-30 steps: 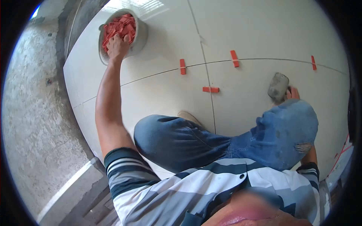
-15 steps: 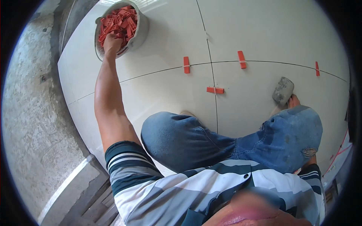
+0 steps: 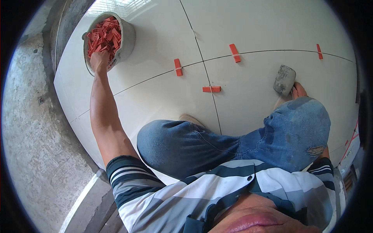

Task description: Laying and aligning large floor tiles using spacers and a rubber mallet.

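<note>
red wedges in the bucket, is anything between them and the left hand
Nothing visible stands in the way: the left hand reaches over the near rim of the open bucket, right at the red wedges. Its fingertips are hidden.

Bucket (image 3: 129, 37) front left on tiled floor (image 3: 163, 97), loose wedges (image 3: 105, 34) heaped inside, left hand (image 3: 100, 60) in it. Four spaced wedges (image 3: 235, 53) across joints, centre to right. Mallet (image 3: 285, 79) right, right hand (image 3: 299, 91) beside it.
</note>
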